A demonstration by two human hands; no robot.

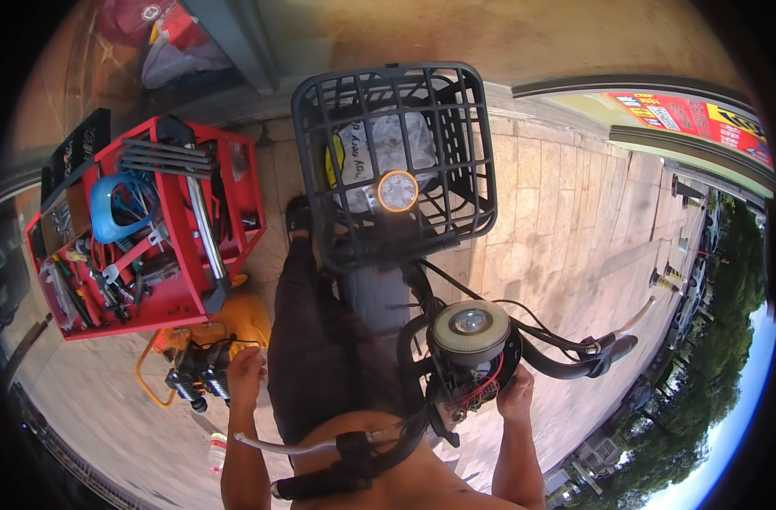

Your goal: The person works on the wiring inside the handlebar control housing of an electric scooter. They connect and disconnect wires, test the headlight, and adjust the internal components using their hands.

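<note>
My left hand is at the lower left, fingers curled beside a yellow-orange machine with black fittings; what it holds, if anything, I cannot make out. My right hand grips the black back of a round cream-rimmed headlight unit, whose red and dark wires hang exposed. The unit sits amid the bike's bent handlebars, which carry silver levers. A black front basket stands above, with a clear plastic bundle inside and an orange-rimmed round light at its middle.
An open red toolbox full of wrenches, pliers and a blue coil stands at the left, beside black cases. Glass frontage runs along the top. Tiled pavement stretches right toward posts and trees. My legs are beside the bike.
</note>
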